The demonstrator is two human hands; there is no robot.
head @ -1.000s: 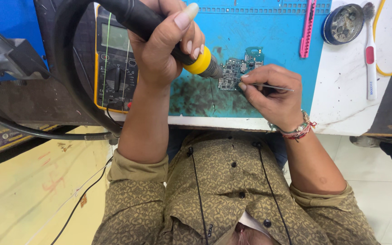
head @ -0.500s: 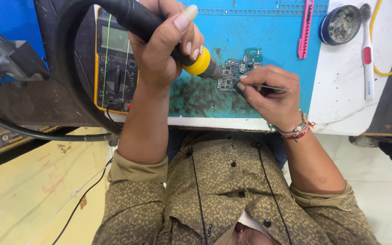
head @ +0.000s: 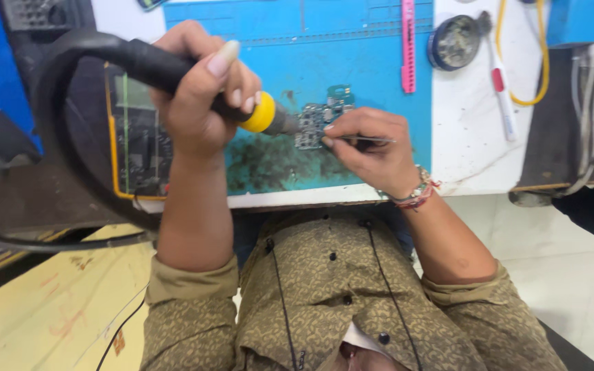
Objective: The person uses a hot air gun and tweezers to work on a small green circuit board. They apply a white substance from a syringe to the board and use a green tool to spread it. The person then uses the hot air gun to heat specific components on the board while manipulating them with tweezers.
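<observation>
Fingers (head: 223,82) around one hot-air wand (head: 173,72)

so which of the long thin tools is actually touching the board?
The hot-air handle with the yellow collar, in the left hand, points at the circuit board. The pink strip and white pen lie apart.

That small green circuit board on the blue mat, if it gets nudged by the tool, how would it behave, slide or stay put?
The circuit board looks thin and flat, so it is probably light and stiff and might skid on the blue mat if pushed sideways. The right hand presses tweezers near its edge, which likely steadies it. Its tiny parts seem fragile under the left hand's hot-air nozzle.
</observation>
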